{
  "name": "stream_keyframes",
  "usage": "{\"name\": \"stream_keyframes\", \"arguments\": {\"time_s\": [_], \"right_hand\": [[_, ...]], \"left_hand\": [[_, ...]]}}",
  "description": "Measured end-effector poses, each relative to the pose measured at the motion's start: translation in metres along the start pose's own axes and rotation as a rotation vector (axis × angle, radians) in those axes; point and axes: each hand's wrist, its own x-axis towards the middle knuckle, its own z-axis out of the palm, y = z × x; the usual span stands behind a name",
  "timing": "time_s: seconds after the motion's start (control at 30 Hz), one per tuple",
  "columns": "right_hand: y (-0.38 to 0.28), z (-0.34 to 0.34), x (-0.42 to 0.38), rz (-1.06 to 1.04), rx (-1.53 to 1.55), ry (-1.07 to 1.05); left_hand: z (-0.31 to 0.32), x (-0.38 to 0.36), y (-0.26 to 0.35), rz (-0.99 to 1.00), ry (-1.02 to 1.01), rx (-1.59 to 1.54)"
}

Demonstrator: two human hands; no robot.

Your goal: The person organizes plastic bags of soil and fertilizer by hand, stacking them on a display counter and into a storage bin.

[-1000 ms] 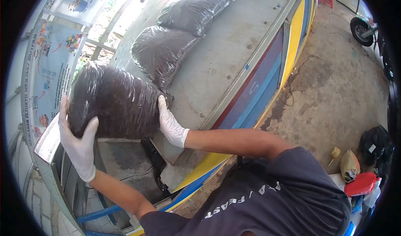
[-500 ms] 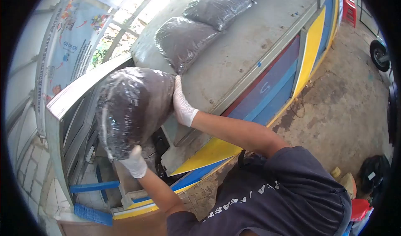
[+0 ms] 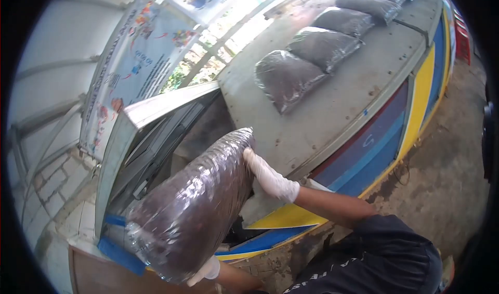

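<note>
A large clear plastic bag (image 3: pixel 195 205) packed with dark brown, soil-like material is held between my two white-gloved hands. My left hand (image 3: pixel 205 271) supports its lower end from beneath, with most of the fingers hidden behind the bag. At the upper end, my right hand (image 3: pixel 270 177) presses against the side near the gathered top corner. The bag is tilted, its top pointing toward the grey counter (image 3: pixel 338 122), and it is off the surface. Nearest on the counter lies another filled plastic bag (image 3: pixel 288 78).
Several similar bags (image 3: pixel 343 21) lie in a row along the counter. Left of it is an open metal-framed hatch (image 3: pixel 171 104), with a blue bar (image 3: pixel 120 255) below. A printed banner (image 3: pixel 122 81) hangs at the left; a red chair (image 3: pixel 460 36) stands far right.
The held bag has come lower and closer to my body, and has turned so that more of its length shows. My view has shifted, revealing more bags along the counter.
</note>
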Motion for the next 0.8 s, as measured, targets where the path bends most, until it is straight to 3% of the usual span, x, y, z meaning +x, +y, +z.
{"name": "stream_keyframes", "arguments": {"time_s": [0.1,0.23,0.33,0.4,0.47,0.53,0.6,0.63,0.8], "right_hand": [[-0.020,0.041,-0.037,-0.007,-0.121,-0.136],[0.017,0.090,-0.081,0.110,-0.135,-0.183],[0.063,0.124,-0.123,0.244,-0.115,-0.192],[0.096,0.146,-0.155,0.313,-0.115,-0.138],[0.137,0.162,-0.193,0.505,0.008,-0.085],[0.179,0.170,-0.232,0.627,0.139,-0.097],[0.240,0.168,-0.275,0.712,0.183,-0.073],[0.255,0.168,-0.292,0.770,0.236,-0.017],[0.263,0.174,-0.346,0.891,0.298,-0.049]], "left_hand": [[-0.026,0.020,0.016,-0.048,0.188,-0.116],[-0.092,0.018,0.046,-0.082,0.321,0.124],[-0.178,0.002,0.058,-0.098,0.215,0.180],[-0.231,-0.010,0.073,-0.156,-0.100,0.235],[-0.278,-0.024,0.088,-0.178,-0.092,0.253],[-0.323,-0.042,0.109,-0.211,-0.338,0.430],[-0.367,-0.077,0.121,-0.637,-0.137,-0.111],[-0.377,-0.090,0.131,-0.735,-0.063,0.065],[-0.378,-0.091,0.161,-1.002,-0.009,0.117]]}}
